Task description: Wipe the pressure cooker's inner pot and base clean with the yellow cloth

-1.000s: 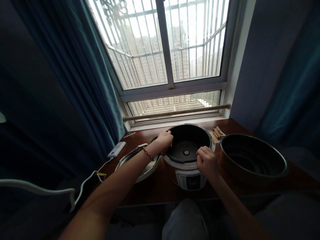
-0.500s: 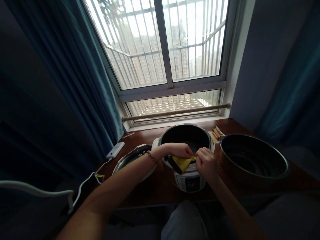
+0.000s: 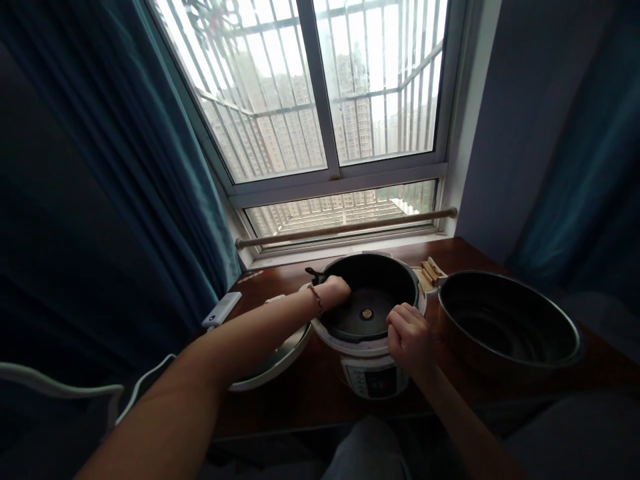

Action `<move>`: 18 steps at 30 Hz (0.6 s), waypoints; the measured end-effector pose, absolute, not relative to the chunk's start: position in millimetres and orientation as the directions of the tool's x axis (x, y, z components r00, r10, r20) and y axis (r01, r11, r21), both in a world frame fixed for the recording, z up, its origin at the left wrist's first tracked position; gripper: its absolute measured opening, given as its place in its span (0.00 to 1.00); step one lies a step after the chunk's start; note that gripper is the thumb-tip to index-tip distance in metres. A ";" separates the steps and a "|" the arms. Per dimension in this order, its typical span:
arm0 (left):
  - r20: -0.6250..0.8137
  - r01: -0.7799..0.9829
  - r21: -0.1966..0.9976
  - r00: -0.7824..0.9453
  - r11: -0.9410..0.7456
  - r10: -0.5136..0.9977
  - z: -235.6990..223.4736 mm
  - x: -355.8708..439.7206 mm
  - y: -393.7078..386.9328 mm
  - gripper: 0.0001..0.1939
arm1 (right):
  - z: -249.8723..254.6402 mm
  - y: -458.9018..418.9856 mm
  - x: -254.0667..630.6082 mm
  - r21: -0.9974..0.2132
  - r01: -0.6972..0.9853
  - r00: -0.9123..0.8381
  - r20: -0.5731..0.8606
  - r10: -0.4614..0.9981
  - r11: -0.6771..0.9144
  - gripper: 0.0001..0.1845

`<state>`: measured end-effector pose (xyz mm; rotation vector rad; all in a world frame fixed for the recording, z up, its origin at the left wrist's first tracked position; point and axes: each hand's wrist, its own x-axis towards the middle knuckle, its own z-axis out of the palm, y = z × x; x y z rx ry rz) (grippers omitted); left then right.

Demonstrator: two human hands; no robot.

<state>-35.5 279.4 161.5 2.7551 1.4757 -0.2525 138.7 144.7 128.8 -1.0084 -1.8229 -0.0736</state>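
Note:
A white electric cooker stands open on the wooden table, its dark cavity showing a round heating plate. My left hand reaches over the cooker's left rim and presses against the inside wall, fingers curled. The yellow cloth it held a moment ago is hidden beneath it. My right hand is closed on the cooker's front rim. The cooker's lid lies upturned to the left, under my left forearm.
A large dark inner pot sits right of the cooker. A white device with a cable lies at the table's left edge. Small wooden pieces lie behind the cooker. A wooden rod runs along the windowsill, with blue curtains on both sides.
My left hand slid with the yellow cloth from the left rim to the front rim, then back to the left inside wall, where the cloth is hidden. My right hand stayed on the front rim.

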 end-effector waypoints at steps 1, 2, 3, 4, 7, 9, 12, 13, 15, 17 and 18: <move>-0.158 0.806 -0.119 0.561 -0.579 0.813 164.2 -31.0 285.6 0.13 | 128.6 144.9 138.6 -0.378 0.660 -0.140 0.787 0.601 0.649 0.13; -0.165 0.779 -0.161 0.584 -0.606 0.795 168.2 -26.6 291.5 0.11 | 128.4 145.1 138.6 -0.381 0.658 -0.137 0.788 0.600 0.650 0.13; -0.163 0.748 -0.194 0.613 -0.635 0.773 173.2 -22.5 296.9 0.09 | 128.0 145.3 138.7 -0.382 0.656 -0.136 0.788 0.600 0.651 0.12; -0.156 0.716 -0.220 0.645 -0.663 0.748 178.8 -19.1 301.5 0.07 | 127.6 145.5 138.8 -0.384 0.654 -0.137 0.788 0.601 0.652 0.12; -0.120 0.642 -0.278 0.715 -0.715 0.689 194.1 -15.3 307.5 0.10 | 126.5 145.8 139.0 -0.385 0.647 -0.141 0.788 0.600 0.658 0.12; -0.084 0.637 -0.313 0.720 -0.704 0.689 200.1 -19.5 304.0 0.13 | 126.2 145.6 139.0 -0.389 0.645 -0.139 0.787 0.601 0.658 0.12; -0.035 0.689 -0.361 0.664 -0.629 0.747 202.4 -32.6 290.5 0.15 | 126.9 144.6 139.2 -0.391 0.646 -0.139 0.784 0.605 0.656 0.12; -0.028 0.712 -0.372 0.633 -0.595 0.774 201.9 -37.2 285.1 0.15 | 127.3 144.3 139.4 -0.388 0.648 -0.142 0.784 0.604 0.656 0.12; -0.035 0.756 -0.386 0.561 -0.529 0.827 200.5 -44.4 274.6 0.14 | 127.8 143.8 140.1 -0.382 0.651 -0.145 0.785 0.602 0.655 0.12; -0.068 0.794 -0.386 0.482 -0.469 0.873 199.6 -47.7 265.5 0.13 | 127.8 143.7 140.7 -0.378 0.657 -0.146 0.785 0.602 0.652 0.12; -0.095 0.812 -0.380 0.442 -0.443 0.892 199.7 -48.0 261.5 0.12 | 127.6 143.8 140.8 -0.377 0.660 -0.148 0.782 0.605 0.650 0.12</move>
